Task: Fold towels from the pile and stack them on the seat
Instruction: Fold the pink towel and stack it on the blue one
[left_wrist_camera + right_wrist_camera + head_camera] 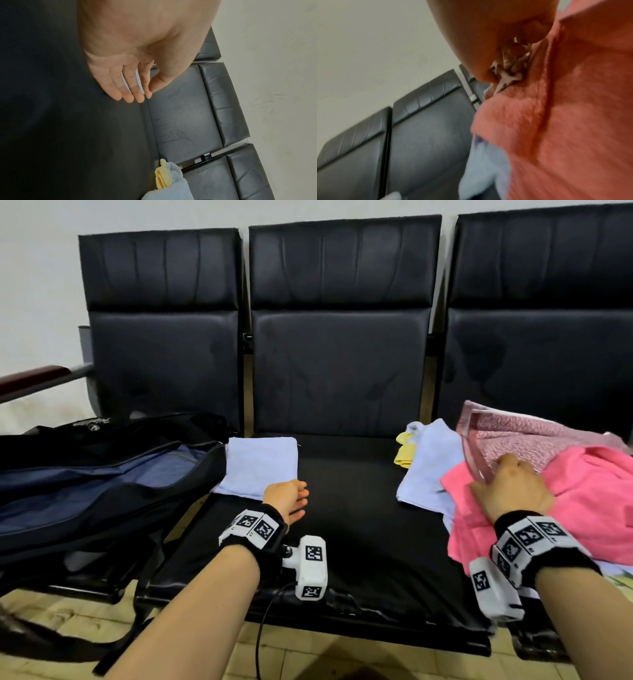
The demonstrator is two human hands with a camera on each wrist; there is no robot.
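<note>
A folded light blue towel (260,463) lies at the back left of the middle black seat (342,525). My left hand (303,498) hovers open just right of it, fingers (130,93) straight and holding nothing. The pile on the right holds a mottled dusty-pink towel (534,440), a bright pink towel (599,491), a light blue towel (428,467) and a yellow towel (406,453). My right hand (503,470) grips the near edge of the mottled towel and lifts it off the bright pink towel (565,121). The right wrist view shows the pinched edge (506,75) blurred.
A dark blue bag (102,474) fills the left seat and overlaps the middle seat's left edge. A red-topped armrest (34,374) sticks out at far left. Seat backs stand behind. A black cable (263,621) hangs from my left wrist over the tiled floor.
</note>
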